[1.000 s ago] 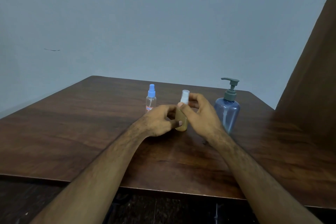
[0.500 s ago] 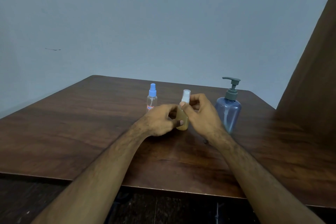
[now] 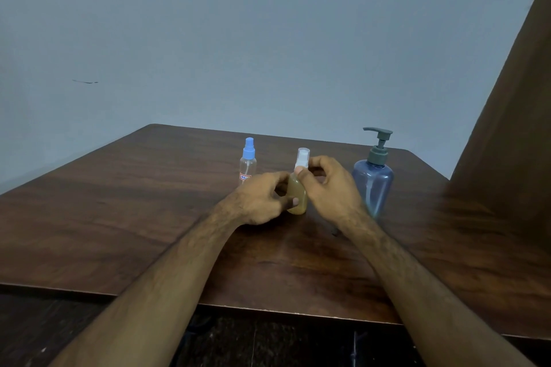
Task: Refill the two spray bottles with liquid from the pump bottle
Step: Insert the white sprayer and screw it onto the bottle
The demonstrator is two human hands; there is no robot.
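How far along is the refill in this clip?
Nothing looks refilled yet. In hand: the left hand holds the amber spray bottle while the right hand pinches its white sprayer top, which is not off yet. Left: the blue-capped spray bottle stands capped, and the pump bottle stands untouched.

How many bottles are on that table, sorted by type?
Spray bottles: 2, the clear bottle with a blue cap and the amber bottle with a white sprayer, which the left hand and right hand hold.
Pump bottles: 1, the blue pump bottle.
Total: 3 bottles.
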